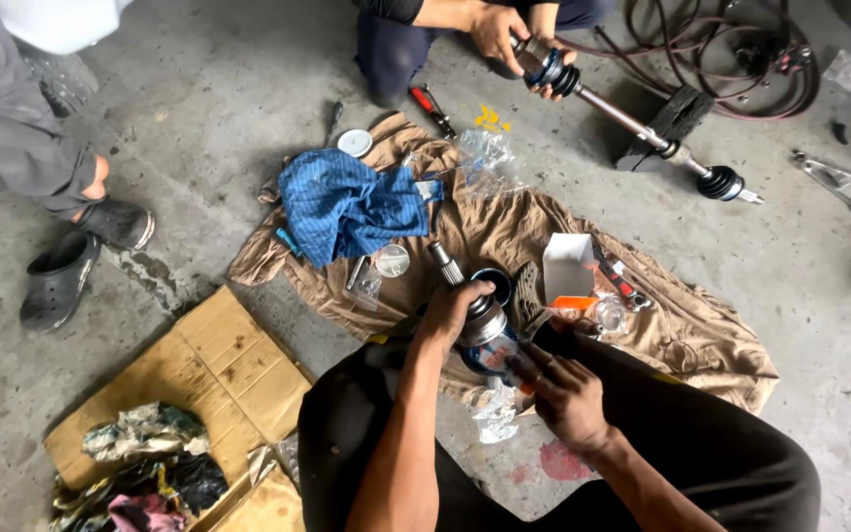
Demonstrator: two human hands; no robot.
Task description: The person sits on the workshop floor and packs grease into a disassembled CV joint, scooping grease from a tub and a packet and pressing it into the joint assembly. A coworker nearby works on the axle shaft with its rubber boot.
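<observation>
My left hand (450, 310) grips the top of a metal joint housing (487, 325) with a splined stub (443, 262) sticking up toward the far side. My right hand (563, 389) holds a blue foil pouch (494, 357) against the lower side of that housing, fingers greasy. Both rest over my dark-trousered knees, above a tan cloth (682, 325) spread on the concrete floor. A black rubber boot (527, 291) lies just beyond the housing.
Another person's hands (504, 34) hold a drive shaft (632, 118) laid on a black block (677, 118). On the cloth lie a blue striped rag (347, 202), a white box (568, 264), clear bags and tools. Cardboard (214, 369) with rags sits left; a third person's sandalled feet (81, 256) stand far left. Hoses (731, 59) coil top right.
</observation>
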